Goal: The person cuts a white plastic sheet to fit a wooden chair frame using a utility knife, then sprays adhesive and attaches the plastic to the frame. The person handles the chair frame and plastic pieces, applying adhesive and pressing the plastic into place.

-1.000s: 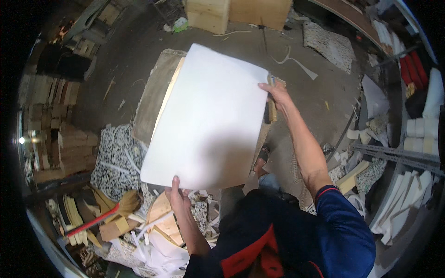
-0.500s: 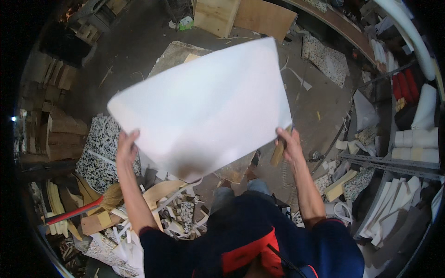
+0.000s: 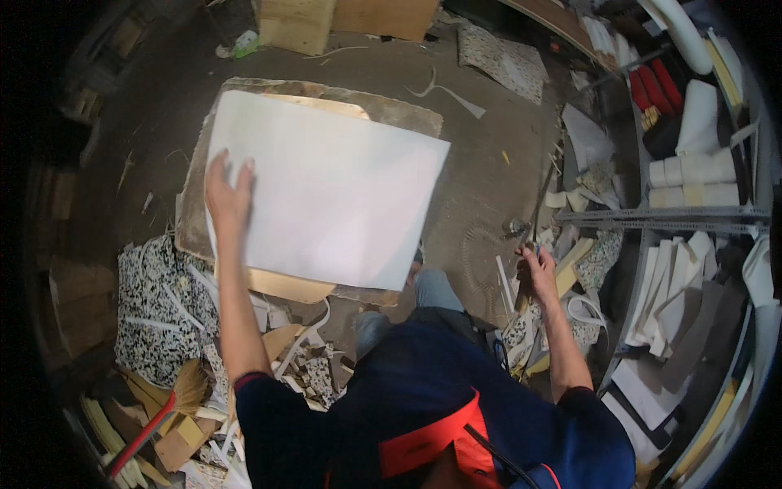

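Observation:
A large white sheet [image 3: 334, 187], seemingly foam, lies over a worn grey-brown board [image 3: 399, 112] low in front of me. Parts of a tan panel [image 3: 289, 285] stick out from under it at the far and near edges. My left hand [image 3: 229, 194] rests on the sheet's left side, fingers and thumb spread. Away to the right, my right hand [image 3: 538, 273] is closed around what looks like a long thin knife [image 3: 541, 213], its dark blade pointing away from me. The fingers mostly hide its handle, and the blade blends with the dark floor behind.
Speckled foam [image 3: 159, 314], offcuts and a red-handled broom [image 3: 186, 391] lie at my left. Metal shelving [image 3: 676, 218] with white rolls and folded sheets stands on the right. Plywood panels [image 3: 297, 24] lean at the far side; another speckled foam piece [image 3: 503, 63] lies nearby.
The white sheet, held up between both hands before, now lies on the board. My right hand has let go of it and moved right with the knife; my left hand has moved farther up its edge.

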### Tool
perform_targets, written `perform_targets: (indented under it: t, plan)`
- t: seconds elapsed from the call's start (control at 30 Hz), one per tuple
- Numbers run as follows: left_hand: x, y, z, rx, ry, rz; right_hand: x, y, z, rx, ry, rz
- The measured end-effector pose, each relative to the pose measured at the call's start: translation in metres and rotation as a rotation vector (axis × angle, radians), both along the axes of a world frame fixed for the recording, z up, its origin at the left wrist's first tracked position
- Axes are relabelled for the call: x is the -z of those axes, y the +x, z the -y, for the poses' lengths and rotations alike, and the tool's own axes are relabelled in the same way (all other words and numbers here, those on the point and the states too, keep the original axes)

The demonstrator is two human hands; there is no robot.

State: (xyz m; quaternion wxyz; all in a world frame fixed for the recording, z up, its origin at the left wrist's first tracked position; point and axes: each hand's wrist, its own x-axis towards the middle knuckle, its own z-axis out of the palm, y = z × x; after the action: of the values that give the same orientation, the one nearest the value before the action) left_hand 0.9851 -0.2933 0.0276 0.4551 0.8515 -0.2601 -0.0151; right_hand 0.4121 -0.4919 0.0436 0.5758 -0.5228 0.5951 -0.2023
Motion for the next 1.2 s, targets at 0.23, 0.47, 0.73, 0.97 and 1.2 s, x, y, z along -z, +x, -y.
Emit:
perform_targets:
  t: [0.23,0.47,0.73,0.97,1.2]
  plan:
    - [-0.023,-0.213,-0.001,0.003,-0.193,-0.445,-0.023,0.012,0.163,-0.698,-0.165,-0.248]
    - [-0.031,-0.362,0.109,0.079,0.062,-0.918,-0.036,0.128,0.367,-1.426,-0.344,-0.595]
    - [-0.025,-0.405,0.207,-0.094,-0.292,-1.237,-0.026,0.254,0.411,-2.002,-0.804,-0.49]
    - [0.029,-0.389,0.298,-0.53,-1.07,-1.468,-0.02,0.336,0.365,-2.239,-1.095,-0.311]
    - [0.048,-0.358,0.328,-0.784,-1.458,-1.336,-0.032,0.357,0.331,-2.309,-1.17,-0.326]
